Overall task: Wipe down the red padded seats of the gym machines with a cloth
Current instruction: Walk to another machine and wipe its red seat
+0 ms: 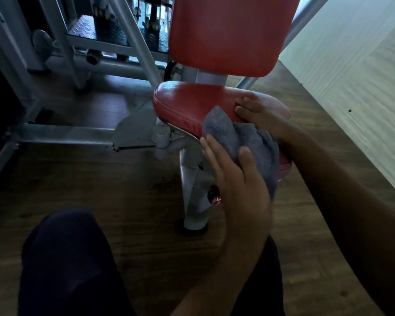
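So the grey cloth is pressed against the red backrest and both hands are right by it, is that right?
Not quite. The head view shows the grey cloth bunched on the near edge of the red seat pad, not on the backrest, which stands above it untouched. Both hands are by it: the left hand holds the cloth and the right hand rests on the seat pad.

Dim frame; brightest on pale wood-grain wall panel (pixel 351 53) at right, soft sheen on red padded vinyl seat (pixel 187 99), left edge in deep shadow, slight motion blur throughout.
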### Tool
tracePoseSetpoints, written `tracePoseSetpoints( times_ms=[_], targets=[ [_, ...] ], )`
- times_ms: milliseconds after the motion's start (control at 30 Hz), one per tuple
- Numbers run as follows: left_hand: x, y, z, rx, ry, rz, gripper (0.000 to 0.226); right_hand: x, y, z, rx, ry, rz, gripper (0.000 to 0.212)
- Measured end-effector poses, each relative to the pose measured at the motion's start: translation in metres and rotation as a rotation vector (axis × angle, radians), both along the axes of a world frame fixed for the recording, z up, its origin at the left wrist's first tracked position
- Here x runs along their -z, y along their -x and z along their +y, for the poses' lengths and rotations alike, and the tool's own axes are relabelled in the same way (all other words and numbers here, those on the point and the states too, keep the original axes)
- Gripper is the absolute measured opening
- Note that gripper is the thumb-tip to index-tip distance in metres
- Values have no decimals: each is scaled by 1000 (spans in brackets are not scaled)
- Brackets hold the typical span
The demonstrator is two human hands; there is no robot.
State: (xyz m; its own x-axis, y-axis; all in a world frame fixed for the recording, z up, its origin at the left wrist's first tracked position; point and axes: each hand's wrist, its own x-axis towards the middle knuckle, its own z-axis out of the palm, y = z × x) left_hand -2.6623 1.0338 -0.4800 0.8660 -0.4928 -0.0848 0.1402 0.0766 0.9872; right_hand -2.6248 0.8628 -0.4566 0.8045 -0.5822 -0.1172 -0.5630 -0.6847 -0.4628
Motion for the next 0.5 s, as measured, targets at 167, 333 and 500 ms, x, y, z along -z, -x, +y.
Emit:
tracePoseSetpoints(
  times_ms=[167, 333, 500],
  targets=[
    [2, -27, -9, 67, 33, 22, 65, 4, 2, -7, -34, 1, -32, 48],
    [4, -23, -3, 106, 10, -2, 67, 2, -5, -5, -4, -26, -87, 47],
    [10, -40, -11, 114, -100, -134, 67, 7, -4, -9, 91, -62, -118, 55]
  ],
)
